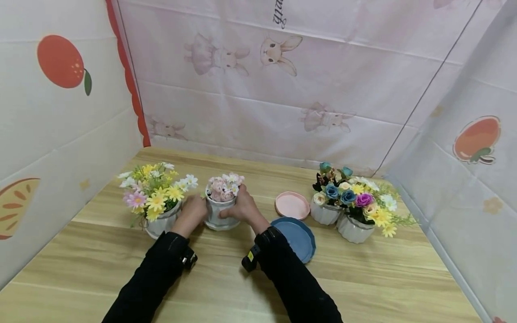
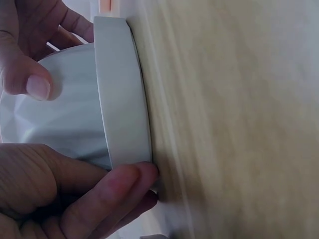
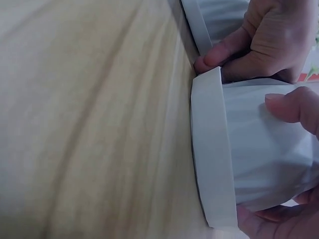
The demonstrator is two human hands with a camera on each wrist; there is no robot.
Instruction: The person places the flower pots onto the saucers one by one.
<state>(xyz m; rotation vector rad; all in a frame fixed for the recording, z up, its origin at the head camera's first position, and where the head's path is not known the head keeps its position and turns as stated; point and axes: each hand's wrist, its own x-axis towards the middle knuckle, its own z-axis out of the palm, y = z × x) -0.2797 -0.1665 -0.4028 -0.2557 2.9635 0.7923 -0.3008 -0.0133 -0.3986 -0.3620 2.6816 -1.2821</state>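
Between both hands [image 1: 243, 207], the flowerpot [image 1: 217, 212] stands upright

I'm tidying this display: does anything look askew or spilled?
The backdrop looks askew: its printed rabbits lie sideways, as if the sheet were hung turned. The pink-flowered pot stands upright, and I see nothing spilled.

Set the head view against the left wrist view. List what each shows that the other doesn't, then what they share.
Only the head view shows the blue plate, the pink roses, the yellow daisies, the blue roses and the black sleeves.

Only the left wrist view shows the left fingertips at the edge of the white pot's base; the head view hides them.

Both show the white pot, the left hand, the right hand with its thumb on the pot, and the wooden tabletop.
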